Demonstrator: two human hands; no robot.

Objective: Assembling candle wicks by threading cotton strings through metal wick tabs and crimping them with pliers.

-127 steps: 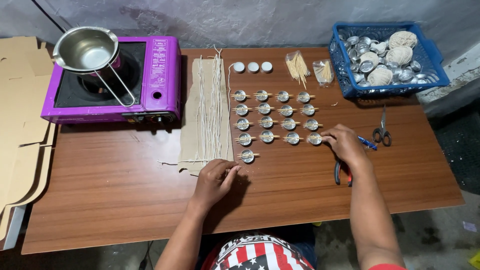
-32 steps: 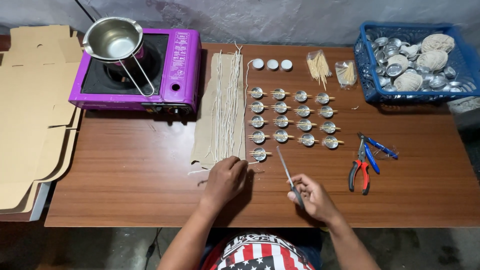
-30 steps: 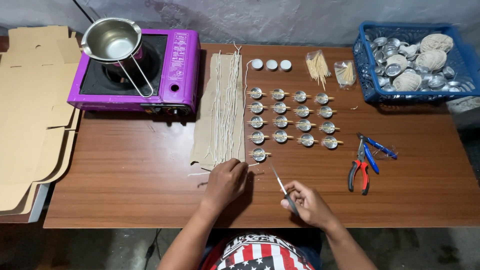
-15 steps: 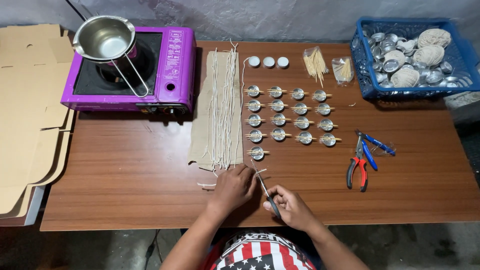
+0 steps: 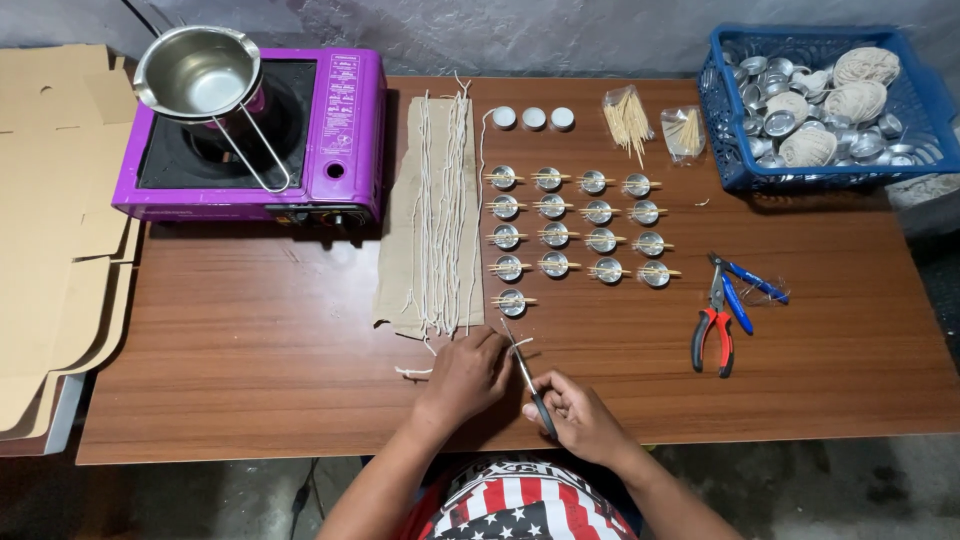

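The right hand now sits low in the frame, near the bottom centre, and it is closed around the handles of a pair of scissors. A few seconds ago this hand was far to the right, beside the pliers; since then it has carried the scissors toward the body, and in the last second the blades have swung to the left until their tip points up at the left hand. The left hand has hardly moved. It lies with its fingers pressed together on the lower end of the white wick strings, just below the brown paper sheet, and it seems to pinch one loose string end, though the view is too small to be sure.

So the change is that blades and string have come together: the scissors tip is now just beside the left fingertips, at the lower centre of the counter. I judge that a cut of the wick is the step in hand.

The small metal cups with sticks across them stand in rows above the hands, unchanged. The purple stove with its steel pot is upper left, the blue basket upper right.
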